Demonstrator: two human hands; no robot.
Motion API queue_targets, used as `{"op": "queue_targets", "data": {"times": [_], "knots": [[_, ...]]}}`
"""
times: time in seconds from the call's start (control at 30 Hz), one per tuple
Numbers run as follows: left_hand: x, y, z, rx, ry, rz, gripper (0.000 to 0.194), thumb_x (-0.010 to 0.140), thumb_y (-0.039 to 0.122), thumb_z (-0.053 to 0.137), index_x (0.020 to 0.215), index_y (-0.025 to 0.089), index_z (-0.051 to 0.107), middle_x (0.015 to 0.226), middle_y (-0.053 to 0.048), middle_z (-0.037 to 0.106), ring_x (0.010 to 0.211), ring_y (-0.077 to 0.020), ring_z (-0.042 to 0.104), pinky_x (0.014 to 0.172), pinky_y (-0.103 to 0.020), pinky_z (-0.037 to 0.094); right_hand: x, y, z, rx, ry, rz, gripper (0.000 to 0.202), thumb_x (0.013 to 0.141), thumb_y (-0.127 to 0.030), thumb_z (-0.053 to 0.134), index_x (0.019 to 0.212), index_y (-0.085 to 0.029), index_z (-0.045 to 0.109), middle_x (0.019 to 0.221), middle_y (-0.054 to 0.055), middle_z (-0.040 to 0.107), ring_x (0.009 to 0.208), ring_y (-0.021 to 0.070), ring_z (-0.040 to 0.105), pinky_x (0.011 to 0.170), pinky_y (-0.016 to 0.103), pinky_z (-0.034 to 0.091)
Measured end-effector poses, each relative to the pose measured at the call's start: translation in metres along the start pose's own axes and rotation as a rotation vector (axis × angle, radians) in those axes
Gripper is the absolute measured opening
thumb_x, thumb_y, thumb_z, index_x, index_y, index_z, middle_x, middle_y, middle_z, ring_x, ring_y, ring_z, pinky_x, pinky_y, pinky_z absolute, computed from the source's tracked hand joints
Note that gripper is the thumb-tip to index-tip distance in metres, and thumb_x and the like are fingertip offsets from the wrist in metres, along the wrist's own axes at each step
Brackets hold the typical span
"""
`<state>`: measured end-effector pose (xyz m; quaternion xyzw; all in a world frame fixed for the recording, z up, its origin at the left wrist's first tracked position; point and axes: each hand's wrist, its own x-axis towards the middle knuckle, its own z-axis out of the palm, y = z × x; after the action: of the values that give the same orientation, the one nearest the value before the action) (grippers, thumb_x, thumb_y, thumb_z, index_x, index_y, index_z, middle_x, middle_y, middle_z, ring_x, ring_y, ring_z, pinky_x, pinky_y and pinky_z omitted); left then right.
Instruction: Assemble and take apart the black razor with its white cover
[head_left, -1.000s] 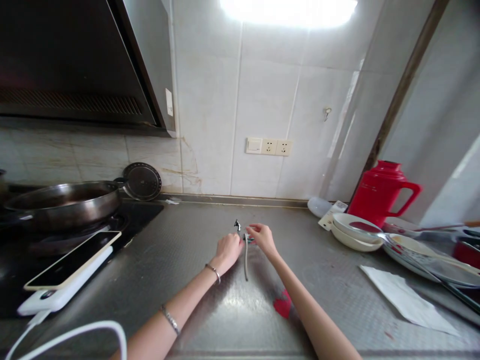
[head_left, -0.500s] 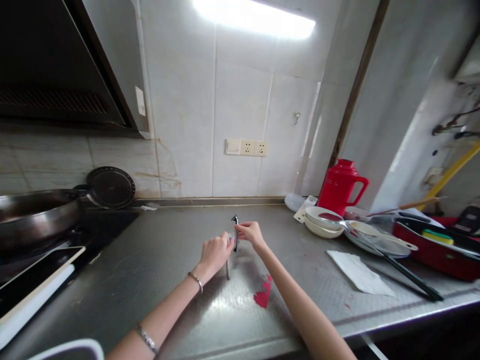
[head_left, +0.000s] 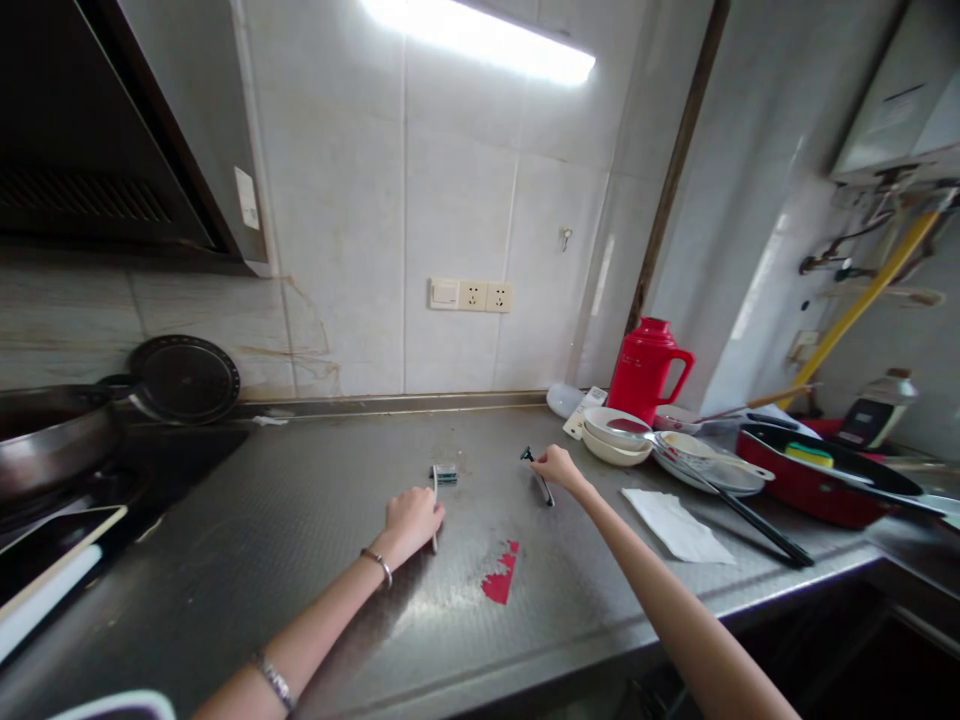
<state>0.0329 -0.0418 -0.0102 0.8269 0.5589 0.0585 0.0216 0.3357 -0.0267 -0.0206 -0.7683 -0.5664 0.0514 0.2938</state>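
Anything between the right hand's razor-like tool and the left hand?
Nothing visible stands between the razor-like tool in the right hand and the left hand; the red scrap lies off the direct line, nearer the person.

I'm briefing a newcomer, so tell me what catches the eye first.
The glowing light high on the tiled wall and the red flask at the back of the counter, right of centre, stand out first. Next, a ragged red scrap lies on that counter, nearer the camera than the left hand and right hand.
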Motion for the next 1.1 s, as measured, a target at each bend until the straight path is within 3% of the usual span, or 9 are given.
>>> {"op": "queue_targets", "data": {"times": [0.27,0.4,0.47,0.53,0.63,0.73,0.93,1.1], "knots": [[0.001,0.001,0.004,-0.014,-0.004,0.008,0.036,0.085,0.025,0.035,0.089,0.012,0.068,0.095,-0.016,0.068,0.09,-0.0254,0.064,0.074,-0.031,0.045,-0.008,0.0,0.006,-0.082,0.009,-0.021,0.011,0.062,-0.015,0.059,0.058,-0.014,0.07,0.058,0.011,0.067,0.059,0.0191,0.063,0.051,0.022,0.039],[0.003,0.002,-0.005,-0.013,0.061,0.009,0.039,0.088,0.027,0.031,0.087,0.013,0.067,0.091,-0.015,0.068,0.087,-0.0252,0.065,0.072,-0.031,0.045,-0.016,-0.016,0.001,-0.087,0.055,-0.048,0.017,0.067,-0.018,0.057,0.055,-0.014,0.068,0.063,0.014,0.068,0.067,0.0211,0.065,0.054,0.022,0.041],[0.003,0.01,-0.012,-0.021,0.096,0.017,0.04,0.089,0.028,0.03,0.088,0.013,0.067,0.09,-0.015,0.068,0.086,-0.0253,0.065,0.071,-0.032,0.045,-0.022,-0.033,0.002,0.042,0.051,-0.101,0.021,0.072,-0.022,0.055,0.056,-0.014,0.068,0.062,0.012,0.067,0.066,0.0203,0.065,0.054,0.022,0.042],[0.002,0.022,-0.018,-0.04,0.127,0.05,0.04,0.09,0.029,0.029,0.09,0.014,0.066,0.09,-0.014,0.068,0.086,-0.0244,0.065,0.073,-0.031,0.045,-0.031,-0.055,0.007,0.315,-0.015,-0.104,0.022,0.074,-0.03,0.057,0.066,-0.014,0.07,0.063,0.009,0.068,0.063,0.0182,0.064,0.052,0.021,0.043],[-0.002,0.041,-0.023,-0.05,0.142,0.117,0.039,0.09,0.028,0.029,0.092,0.014,0.065,0.088,-0.015,0.068,0.085,-0.0243,0.065,0.073,-0.033,0.045,-0.044,-0.085,0.017,0.76,-0.16,0.038,0.032,0.073,-0.042,0.061,0.079,-0.012,0.069,0.07,0.009,0.069,0.059,0.015,0.063,0.048,0.02,0.047],[-0.006,0.054,-0.022,-0.047,0.158,0.15,0.036,0.089,0.027,0.03,0.093,0.013,0.064,0.087,-0.016,0.068,0.085,-0.0255,0.065,0.072,-0.035,0.045,-0.052,-0.101,0.024,0.906,-0.224,0.137,0.036,0.067,-0.043,0.068,0.083,-0.011,0.067,0.072,0.009,0.069,0.056,0.0123,0.063,0.045,0.017,0.046],[-0.008,0.063,-0.009,-0.049,0.17,0.168,0.034,0.088,0.027,0.033,0.09,0.013,0.064,0.085,-0.015,0.068,0.084,-0.026,0.065,0.07,-0.035,0.046,-0.057,-0.101,0.03,0.765,-0.203,0.121,0.014,0.062,-0.024,0.066,0.065,-0.01,0.065,0.052,0.002,0.062,0.047,0.0112,0.059,0.042,0.016,0.046],[-0.004,0.064,-0.002,-0.093,0.21,0.218,0.036,0.089,0.035,0.032,0.091,0.015,0.062,0.082,-0.014,0.068,0.08,-0.0259,0.065,0.069,-0.035,0.045,-0.05,-0.098,0.024,0.539,-0.148,0.051,0.01,0.06,-0.017,0.059,0.055,-0.011,0.065,0.042,-0.001,0.056,0.046,0.0109,0.058,0.04,0.013,0.041]]}}
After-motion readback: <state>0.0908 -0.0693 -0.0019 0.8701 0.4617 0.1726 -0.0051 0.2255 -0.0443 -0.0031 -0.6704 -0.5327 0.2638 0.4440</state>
